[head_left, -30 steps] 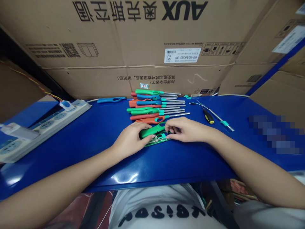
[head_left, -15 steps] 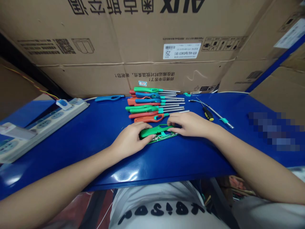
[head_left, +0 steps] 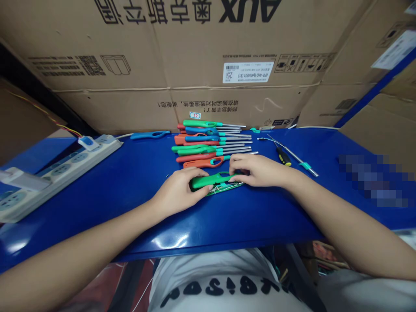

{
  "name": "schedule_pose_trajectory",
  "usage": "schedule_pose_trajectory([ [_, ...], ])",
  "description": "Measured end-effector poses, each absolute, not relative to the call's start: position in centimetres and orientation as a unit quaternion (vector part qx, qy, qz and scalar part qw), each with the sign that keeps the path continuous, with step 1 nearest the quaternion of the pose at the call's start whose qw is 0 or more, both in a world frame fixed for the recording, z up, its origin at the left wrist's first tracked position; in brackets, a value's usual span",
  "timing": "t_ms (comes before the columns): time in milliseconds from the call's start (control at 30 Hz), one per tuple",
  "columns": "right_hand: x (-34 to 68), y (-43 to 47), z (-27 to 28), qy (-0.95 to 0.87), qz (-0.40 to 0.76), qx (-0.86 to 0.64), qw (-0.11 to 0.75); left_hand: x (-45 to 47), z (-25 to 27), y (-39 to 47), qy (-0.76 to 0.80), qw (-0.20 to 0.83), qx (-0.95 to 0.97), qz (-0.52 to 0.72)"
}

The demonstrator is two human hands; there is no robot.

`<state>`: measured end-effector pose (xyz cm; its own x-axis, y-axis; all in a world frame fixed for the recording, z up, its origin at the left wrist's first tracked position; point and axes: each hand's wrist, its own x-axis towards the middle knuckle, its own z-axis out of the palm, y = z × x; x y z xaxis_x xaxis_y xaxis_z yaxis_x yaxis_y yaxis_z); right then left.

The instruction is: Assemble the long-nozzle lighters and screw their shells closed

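Both hands are on a green lighter casing [head_left: 211, 179] low over the blue table. My left hand [head_left: 182, 186] grips its wide left end between thumb and fingers. My right hand [head_left: 245, 168] pinches the narrow right end. The casing is in two halves, the upper one lying askew over the lower; white wires and a teal part show in the gap between them. Just beyond, an orange lighter [head_left: 201, 163] lies at the near side of a row of red, green and blue long-neck lighters [head_left: 198, 150] with metal tubes pointing right.
A black-and-yellow screwdriver [head_left: 283, 156] and a loose metal tube [head_left: 294, 154] with a teal piece lie to the right. A blue casing half [head_left: 150, 135] lies at the back left, near a white power strip [head_left: 69, 167]. Cardboard [head_left: 195, 52] walls the back.
The upper green half has shifted slightly over the lower half, and its trigger opening shows more. Both hands keep their hold. The view has tilted a little.
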<state>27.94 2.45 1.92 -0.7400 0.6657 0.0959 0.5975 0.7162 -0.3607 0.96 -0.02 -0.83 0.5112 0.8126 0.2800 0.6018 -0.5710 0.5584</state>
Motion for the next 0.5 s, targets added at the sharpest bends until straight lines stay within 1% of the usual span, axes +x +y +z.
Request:
schedule_pose_trajectory([
  [100, 28.02, 2.42, 2.16, -0.923, 0.177, -0.324, 0.112, 0.95, -0.43, -0.19, 0.417, 0.182, 0.858, 0.239],
  [200, 28.08, 2.34, 2.23, -0.928, 0.18, -0.314, 0.094, 0.9, -0.06, -0.3, 0.409, 0.169, 0.871, 0.215],
  [500, 28.15, 2.33, 2.18, -0.932, 0.18, -0.307, 0.075, 0.8, 0.13, -0.24, 0.411, 0.161, 0.877, 0.192],
])
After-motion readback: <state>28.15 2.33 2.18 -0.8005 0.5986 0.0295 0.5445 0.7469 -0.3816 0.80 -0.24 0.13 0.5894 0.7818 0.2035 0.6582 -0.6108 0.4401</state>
